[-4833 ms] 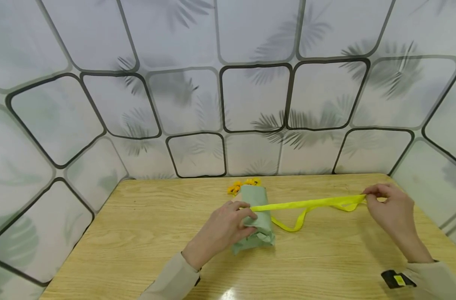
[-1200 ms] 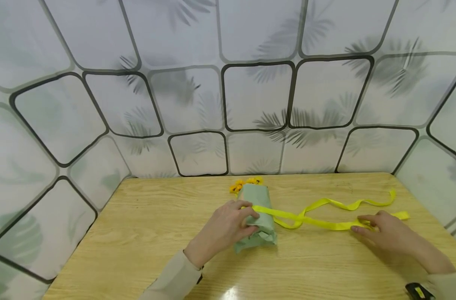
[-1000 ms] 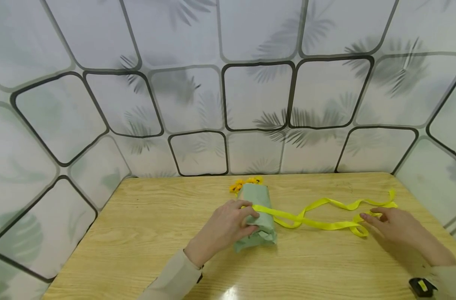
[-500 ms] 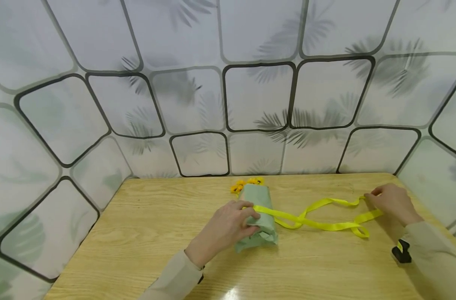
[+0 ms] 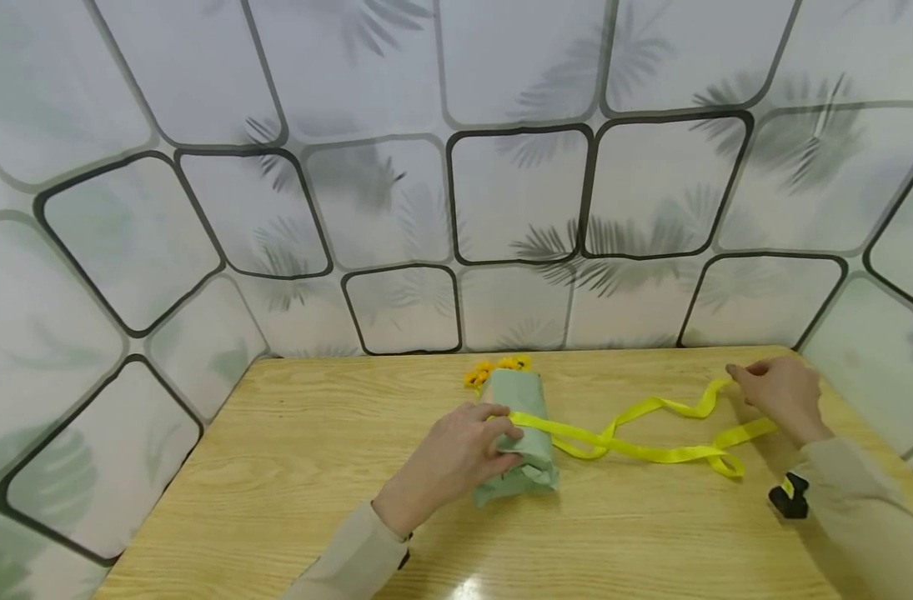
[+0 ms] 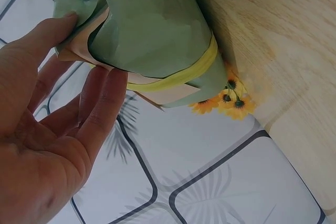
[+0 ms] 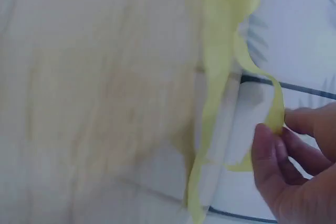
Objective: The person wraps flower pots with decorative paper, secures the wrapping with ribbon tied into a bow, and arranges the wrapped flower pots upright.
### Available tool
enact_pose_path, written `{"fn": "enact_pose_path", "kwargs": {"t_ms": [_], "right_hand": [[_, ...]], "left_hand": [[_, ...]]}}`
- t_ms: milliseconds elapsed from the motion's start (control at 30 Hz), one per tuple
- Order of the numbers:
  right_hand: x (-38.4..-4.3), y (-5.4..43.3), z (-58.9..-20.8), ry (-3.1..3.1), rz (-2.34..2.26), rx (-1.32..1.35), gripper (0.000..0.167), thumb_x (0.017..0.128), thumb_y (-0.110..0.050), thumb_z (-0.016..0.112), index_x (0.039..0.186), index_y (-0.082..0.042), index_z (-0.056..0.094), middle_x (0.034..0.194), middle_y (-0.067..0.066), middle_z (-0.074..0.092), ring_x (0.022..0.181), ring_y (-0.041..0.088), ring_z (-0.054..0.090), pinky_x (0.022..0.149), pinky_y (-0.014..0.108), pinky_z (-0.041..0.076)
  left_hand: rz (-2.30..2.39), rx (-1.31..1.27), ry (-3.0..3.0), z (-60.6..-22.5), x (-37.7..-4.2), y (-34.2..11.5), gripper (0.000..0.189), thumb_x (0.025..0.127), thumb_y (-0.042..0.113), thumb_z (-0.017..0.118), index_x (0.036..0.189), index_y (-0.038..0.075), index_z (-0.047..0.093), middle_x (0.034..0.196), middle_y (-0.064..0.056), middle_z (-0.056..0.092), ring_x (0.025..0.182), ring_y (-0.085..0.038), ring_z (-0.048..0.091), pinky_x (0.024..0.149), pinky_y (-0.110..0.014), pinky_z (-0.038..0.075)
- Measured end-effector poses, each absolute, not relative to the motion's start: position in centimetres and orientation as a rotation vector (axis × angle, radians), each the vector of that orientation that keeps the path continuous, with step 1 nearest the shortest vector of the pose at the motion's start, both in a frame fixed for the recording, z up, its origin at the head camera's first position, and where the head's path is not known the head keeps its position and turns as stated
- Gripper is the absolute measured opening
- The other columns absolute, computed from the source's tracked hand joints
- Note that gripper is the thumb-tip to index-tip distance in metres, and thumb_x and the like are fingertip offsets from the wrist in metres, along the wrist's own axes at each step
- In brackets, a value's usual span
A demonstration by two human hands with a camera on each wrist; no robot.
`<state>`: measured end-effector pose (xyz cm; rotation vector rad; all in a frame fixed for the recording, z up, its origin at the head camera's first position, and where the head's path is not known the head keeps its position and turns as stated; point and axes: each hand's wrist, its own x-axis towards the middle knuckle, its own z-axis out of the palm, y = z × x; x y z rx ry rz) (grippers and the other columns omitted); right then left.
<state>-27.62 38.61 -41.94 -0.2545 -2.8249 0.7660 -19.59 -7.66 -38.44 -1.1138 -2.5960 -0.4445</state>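
- A pale wall [image 5: 516, 196], patterned with rounded grey and black outlines and shadowy leaves, surrounds a wood-grain counter [image 5: 298, 442].
- At lower left, a beige left sleeve [image 5: 354, 554] enters from the bottom edge, the forearm slanting up to the right.
- The left hand [image 5: 444, 458] reaches from it, back of the hand upward, fingers bent over the left side of a green paper package [image 5: 533, 450]. It grips the package; the left wrist view shows the thumb on the green paper and two fingertips at the paper's edge, beside the band.
- The package lies on the counter, centre, with yellow-orange flowers [image 5: 514, 363] at its far end.
- A yellow ribbon [image 5: 576, 432] wraps the package and runs right in two crossing strands, one making a small loop on the counter.
- At far right, the right hand [image 5: 782, 398] points leftward, thumb and finger pinching the farther strand.
- Its forearm slants from lower right, in a beige right sleeve [image 5: 861, 500] with a black device [image 5: 790, 497] at the wrist.
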Motion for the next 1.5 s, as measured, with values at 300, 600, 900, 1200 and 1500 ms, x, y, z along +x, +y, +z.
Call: {"fn": "enact_pose_path", "kwargs": {"t_ms": [300, 600, 900, 1200, 1500], "right_hand": [[-26.7, 34.6, -40.5, -2.540, 1.252, -0.278, 0.044, 0.100, -0.027, 0.064, 0.130, 0.005, 0.067, 0.078, -0.032, 0.056, 0.065, -0.015, 0.061, 0.059, 0.014, 0.054], [-25.2, 29.7, -39.6, -2.465, 1.582, -0.074, 0.047, 0.102, -0.027, 0.065, 0.141, -0.002, 0.060, 0.097, -0.038, 0.060, 0.082, -0.010, 0.065, 0.072, 0.014, 0.056], [-24.5, 23.9, -39.0, -2.378, 1.495, 0.367, 0.032, 0.100, -0.014, 0.067, 0.130, -0.003, 0.070, 0.111, -0.018, 0.073, 0.085, -0.005, 0.068, 0.062, 0.016, 0.053], [-25.2, 18.2, -38.1, -2.370, 1.276, 0.664, 0.025, 0.098, -0.003, 0.067, 0.120, -0.009, 0.076, 0.124, 0.013, 0.073, 0.085, 0.009, 0.070, 0.067, 0.017, 0.056], [-25.7, 13.8, -37.8, -2.366, 1.116, 1.019, 0.021, 0.095, 0.003, 0.065, 0.108, -0.005, 0.079, 0.117, 0.013, 0.076, 0.086, 0.019, 0.075, 0.071, 0.026, 0.061]], "left_hand": [[-0.444, -1.122, -2.608, -38.5, -19.5, -7.7, 0.018, 0.091, 0.033, 0.078, 0.104, 0.020, 0.077, 0.126, -0.005, 0.072, 0.102, -0.018, 0.070, 0.091, -0.032, 0.058], [-0.432, -1.131, -2.595, -38.5, -19.5, -7.7, 0.018, 0.092, 0.033, 0.078, 0.105, 0.020, 0.078, 0.123, -0.004, 0.073, 0.106, -0.017, 0.070, 0.095, -0.033, 0.058], [-0.422, -1.129, -2.598, -38.5, -19.6, -7.7, 0.018, 0.092, 0.032, 0.078, 0.105, 0.020, 0.078, 0.122, -0.004, 0.074, 0.112, -0.017, 0.070, 0.099, -0.035, 0.057], [-0.420, -1.150, -2.575, -38.4, -19.7, -7.8, 0.019, 0.092, 0.034, 0.078, 0.105, 0.020, 0.079, 0.122, -0.004, 0.072, 0.097, -0.015, 0.071, 0.093, -0.033, 0.058], [-0.404, -1.154, -2.549, -38.4, -19.7, -7.7, 0.019, 0.091, 0.033, 0.079, 0.104, 0.019, 0.078, 0.117, -0.001, 0.073, 0.089, -0.013, 0.070, 0.086, -0.029, 0.059]]}}
